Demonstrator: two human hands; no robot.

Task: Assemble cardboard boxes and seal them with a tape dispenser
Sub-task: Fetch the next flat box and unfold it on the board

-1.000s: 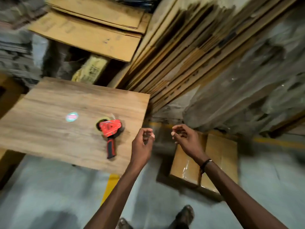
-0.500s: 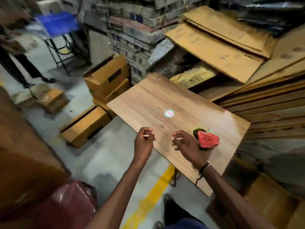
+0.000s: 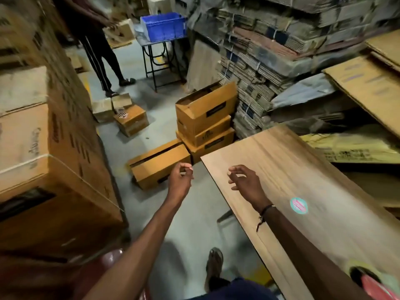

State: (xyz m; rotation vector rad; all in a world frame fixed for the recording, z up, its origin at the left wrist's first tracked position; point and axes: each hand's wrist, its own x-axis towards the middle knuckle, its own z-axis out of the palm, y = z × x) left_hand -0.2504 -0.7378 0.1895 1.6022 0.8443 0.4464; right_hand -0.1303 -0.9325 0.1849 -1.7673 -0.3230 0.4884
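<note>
My left hand (image 3: 180,180) hangs over the floor with its fingers loosely curled, holding nothing. My right hand (image 3: 244,182) hovers above the left end of the wooden table top (image 3: 303,165), fingers loosely bent and empty. The red tape dispenser (image 3: 374,282) lies on the table at the bottom right corner of the view, well behind my right hand and partly cut off. Assembled cardboard boxes stand ahead: a stack (image 3: 205,118) with its top box open, and one box on the floor (image 3: 160,163) just beyond my left hand.
Tall large cartons (image 3: 43,148) wall off the left. Bundles of flat cardboard (image 3: 259,50) and big loose sheets (image 3: 368,87) fill the back right. A person (image 3: 95,40) stands at the back beside a blue crate (image 3: 164,27) on a stand. Small boxes (image 3: 129,120) sit on the floor.
The view has swung left, away from the leaning cardboard toward the aisle. The tape dispenser has slid to the bottom right of the view. Both hands stay empty in front of me.
</note>
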